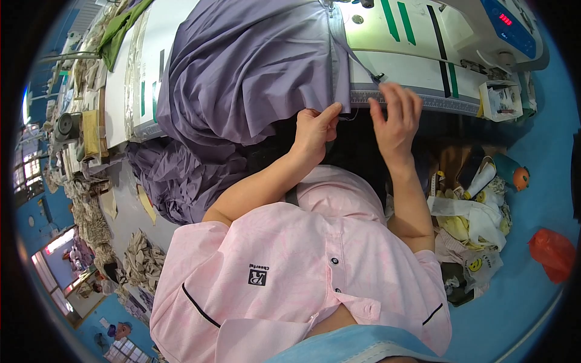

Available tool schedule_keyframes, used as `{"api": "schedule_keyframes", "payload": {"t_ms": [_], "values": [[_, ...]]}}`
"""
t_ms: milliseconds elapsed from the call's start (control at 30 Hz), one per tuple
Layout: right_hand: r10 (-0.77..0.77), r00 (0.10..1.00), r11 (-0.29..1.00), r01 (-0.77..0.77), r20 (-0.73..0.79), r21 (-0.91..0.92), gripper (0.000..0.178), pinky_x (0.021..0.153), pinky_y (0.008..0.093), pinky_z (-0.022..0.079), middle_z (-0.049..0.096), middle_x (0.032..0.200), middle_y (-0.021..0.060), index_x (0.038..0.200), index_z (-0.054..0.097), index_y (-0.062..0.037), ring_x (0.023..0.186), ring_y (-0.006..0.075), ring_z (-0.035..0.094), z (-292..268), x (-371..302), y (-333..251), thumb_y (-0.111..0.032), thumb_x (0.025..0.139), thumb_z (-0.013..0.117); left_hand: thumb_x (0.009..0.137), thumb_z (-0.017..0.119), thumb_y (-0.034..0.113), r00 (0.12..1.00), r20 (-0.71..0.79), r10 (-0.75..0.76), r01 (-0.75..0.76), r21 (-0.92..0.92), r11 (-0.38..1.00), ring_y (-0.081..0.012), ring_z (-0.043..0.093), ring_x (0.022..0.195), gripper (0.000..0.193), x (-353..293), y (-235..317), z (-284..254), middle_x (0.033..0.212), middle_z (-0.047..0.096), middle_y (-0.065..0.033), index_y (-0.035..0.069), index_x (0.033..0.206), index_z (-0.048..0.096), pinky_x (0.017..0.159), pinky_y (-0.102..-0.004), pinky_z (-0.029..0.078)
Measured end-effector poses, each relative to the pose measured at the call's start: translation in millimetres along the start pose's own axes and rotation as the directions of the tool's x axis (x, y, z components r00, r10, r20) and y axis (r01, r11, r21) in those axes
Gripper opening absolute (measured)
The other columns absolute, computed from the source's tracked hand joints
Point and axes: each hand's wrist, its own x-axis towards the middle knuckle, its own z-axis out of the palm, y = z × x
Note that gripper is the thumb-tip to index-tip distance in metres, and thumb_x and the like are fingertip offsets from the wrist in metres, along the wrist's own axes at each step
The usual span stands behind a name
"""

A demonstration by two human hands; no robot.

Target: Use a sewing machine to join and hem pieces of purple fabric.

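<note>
A large purple-grey cloth [254,72] lies over the white sewing table [417,66] and spills off its near edge to the left. My left hand [316,129] pinches the cloth's lower edge at the table's front, thumb and fingers closed on the fabric. My right hand [396,118] hovers just to the right with fingers spread, fingertips by the table's ruler strip [423,100], holding nothing that I can see. A seam or strip of the cloth [334,48] runs up toward the sewing machine at the top.
The sewing machine's control panel [508,24] with a red display sits top right. A small white box [501,100] stands at the table's right end. Bags and scraps [472,224] pile on the blue floor right, with a red bag [552,254]. Fabric bundles [142,260] lie left.
</note>
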Motion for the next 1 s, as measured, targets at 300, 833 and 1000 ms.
{"api": "schedule_keyframes", "payload": {"t_ms": [300, 833, 1000], "values": [[0.500, 0.773, 0.495, -0.625, 0.390, 0.604, 0.009, 0.057, 0.0271, 0.047, 0.065, 0.082, 0.0068, 0.094, 0.063, -0.0035, 0.062, 0.0160, 0.058, 4, -8, -1, -0.011, 0.091, 0.068, 0.087, 0.070, 0.018, 0.999, 0.005, 0.046, -0.046, 0.107, 0.993, -0.0054, 0.035, 0.045, 0.033, -2, -2, 1, 0.057, 0.051, 0.0016, 0.006, 0.060, 0.057, 0.042, -0.0245, 0.022], [0.411, 0.411, -0.286, -0.790, 0.814, 0.543, 0.013, 0.047, 0.0218, 0.045, 0.063, 0.077, 0.0027, 0.093, 0.060, -0.0024, 0.055, 0.0060, 0.053, 7, -6, -25, -0.014, 0.095, 0.063, 0.091, 0.066, 0.016, 0.990, 0.141, 0.017, -0.028, 0.080, 0.996, -0.0065, 0.033, 0.049, 0.028, 0, -1, -3, 0.060, 0.050, 0.0015, 0.002, 0.068, 0.061, 0.047, -0.0255, 0.022], [0.505, 0.367, 0.092, -0.923, 0.781, 0.374, 0.009, 0.046, 0.0237, 0.042, 0.059, 0.074, 0.0020, 0.094, 0.060, -0.0033, 0.054, 0.0071, 0.052, 13, -8, -18, -0.010, 0.092, 0.065, 0.091, 0.067, 0.016, 0.990, 0.139, 0.036, -0.046, 0.070, 0.997, -0.0065, 0.032, 0.049, 0.027, 2, -4, -3, 0.060, 0.049, 0.0013, 0.002, 0.068, 0.060, 0.047, -0.0256, 0.021]]}}
